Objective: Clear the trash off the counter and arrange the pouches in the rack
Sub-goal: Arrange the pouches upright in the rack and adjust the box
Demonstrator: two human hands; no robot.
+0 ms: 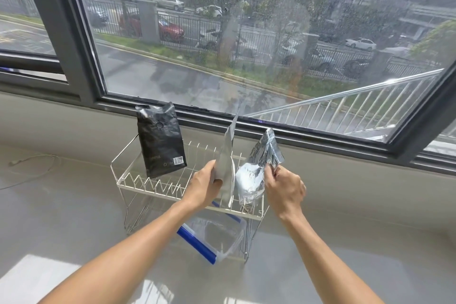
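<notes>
On the pale counter [74,205] under a window, a white wire rack [138,184] already holds a black pouch [161,142] upright at its left end. Your left hand [203,186] has its fingers closed on a flat silver pouch [225,168] standing edge-on in the rack's middle slots, and just to its right your right hand [283,189] pinches a crinkled silver pouch [256,170] at the right end. Both silver pouches look nearly seated, while a clear zip bag [212,237] with a blue strip lies under the rack, apparently still to be dealt with.
</notes>
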